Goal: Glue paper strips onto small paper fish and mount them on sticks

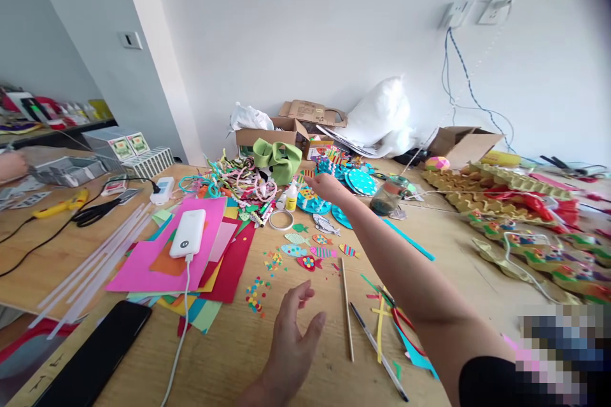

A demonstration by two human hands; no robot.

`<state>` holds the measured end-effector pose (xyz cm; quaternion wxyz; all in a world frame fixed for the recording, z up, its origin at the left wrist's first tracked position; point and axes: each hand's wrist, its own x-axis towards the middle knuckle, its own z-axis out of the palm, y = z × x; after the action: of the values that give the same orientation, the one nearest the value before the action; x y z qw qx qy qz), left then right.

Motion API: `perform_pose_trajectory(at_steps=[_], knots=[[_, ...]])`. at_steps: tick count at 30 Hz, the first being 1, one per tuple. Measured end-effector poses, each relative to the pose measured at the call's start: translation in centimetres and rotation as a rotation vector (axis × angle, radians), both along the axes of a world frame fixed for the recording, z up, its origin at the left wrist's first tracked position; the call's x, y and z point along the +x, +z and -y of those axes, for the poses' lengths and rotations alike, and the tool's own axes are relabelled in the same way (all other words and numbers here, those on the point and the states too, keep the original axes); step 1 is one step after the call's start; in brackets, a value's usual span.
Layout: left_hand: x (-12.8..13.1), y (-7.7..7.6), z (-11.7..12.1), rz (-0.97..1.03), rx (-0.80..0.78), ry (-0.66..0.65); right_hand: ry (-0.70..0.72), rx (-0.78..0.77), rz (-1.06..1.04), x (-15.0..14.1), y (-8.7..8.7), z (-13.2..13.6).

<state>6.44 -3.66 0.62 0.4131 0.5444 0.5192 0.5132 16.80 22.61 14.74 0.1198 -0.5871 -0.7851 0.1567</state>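
My left hand [296, 337] hovers over the front of the table, thumb and fingers apart, holding nothing. Stretched far forward, my right hand [327, 187] is beside a blue dotted paper disc [312, 202], its fingers curled together; anything inside them is hidden. A small glue bottle [291, 197] stands just left of it. Below lie several decorated paper fish, including a red one [309, 262] and a striped pink one [323, 252]. Coloured paper dots [256, 294] are scattered to the left of my left hand. A roll of tape [281, 220] lies near the glue.
A wooden stick [347, 311], a pen [379, 353] and red-handled scissors [405, 329] lie under my right arm. Coloured paper sheets [233, 267] and a white power bank [188, 233] are at left. A glass jar [387, 196] and egg cartons [470, 194] stand right. Another person's hand [12, 166] shows far left.
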Motion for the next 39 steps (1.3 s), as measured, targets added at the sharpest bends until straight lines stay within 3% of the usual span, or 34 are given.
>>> perform_pose_trajectory(at_steps=[3, 7, 10, 15, 20, 23, 25, 28, 32, 35, 37, 39], knots=[[0.2, 0.0, -0.1, 0.009, 0.024, -0.022, 0.014, -0.169, -0.273, 3.6, -0.1, 3.5], [0.3, -0.1, -0.2, 0.034, 0.036, -0.025, -0.012, -0.492, -0.957, 8.3, -0.2, 8.5], [0.0, 0.0, -0.4, 0.054, 0.030, -0.015, -0.068, -0.487, -1.046, 11.8, -0.3, 12.4], [-0.7, 0.2, -1.2, 0.114, 0.050, 0.016, -0.340, -0.259, -0.833, 19.3, -1.2, 21.2], [-0.9, 0.2, -1.4, 0.155, 0.028, 0.019, -0.715, -0.184, -0.523, 27.0, -3.6, 31.5], [-0.7, 0.0, -1.3, 0.164, 0.044, 0.026, -0.874, -0.108, -0.212, 29.9, -5.0, 35.6], [-0.6, -0.2, -1.3, 0.170, 0.060, 0.033, -0.936, -0.135, 0.016, 31.0, -5.7, 37.2], [-0.6, -0.5, -1.5, 0.171, 0.069, 0.054, -0.914, -0.155, 0.216, 31.6, -6.6, 38.1], [-0.8, -0.7, -1.6, 0.172, 0.090, 0.077, -0.722, 0.172, 0.366, 29.8, -8.2, 37.3], [-0.8, -0.8, -1.5, 0.166, 0.108, 0.088, -0.566, 0.417, 0.277, 25.6, -9.4, 35.5], [-0.7, -0.8, -1.5, 0.161, 0.114, 0.094, -0.395, 0.483, 0.122, 21.5, -10.0, 33.7], [-0.7, -0.8, -1.5, 0.157, 0.126, 0.106, -0.279, 0.455, 0.029, 16.8, -10.2, 31.8]])
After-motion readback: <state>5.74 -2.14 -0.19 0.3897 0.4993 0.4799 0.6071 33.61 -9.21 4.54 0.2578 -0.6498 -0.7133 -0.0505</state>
